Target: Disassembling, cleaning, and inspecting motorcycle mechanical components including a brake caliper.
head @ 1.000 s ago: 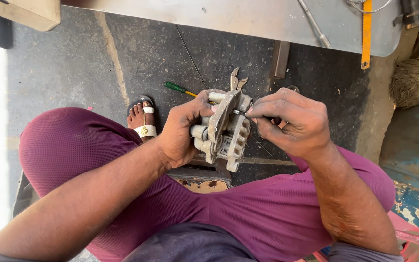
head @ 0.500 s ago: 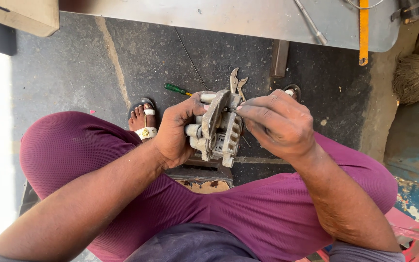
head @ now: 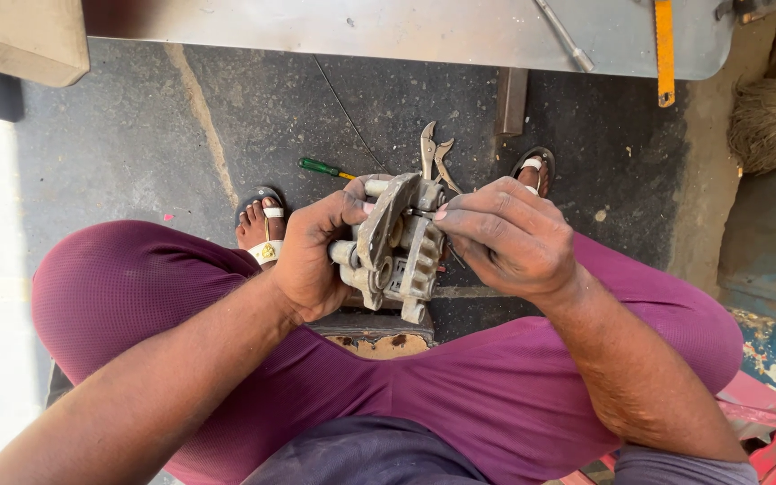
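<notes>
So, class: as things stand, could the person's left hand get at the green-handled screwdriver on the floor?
Probably not at once: the left hand is gripping the metal brake caliper. The green-handled screwdriver lies just beyond it on bare floor, nothing between.

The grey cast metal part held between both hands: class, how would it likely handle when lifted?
The metal part looks thick and cast, so probably rigid and heavy for its size. Its lumpy, ribbed shape should resist rolling. The left hand wraps one side, suggesting it grips easily.
</notes>
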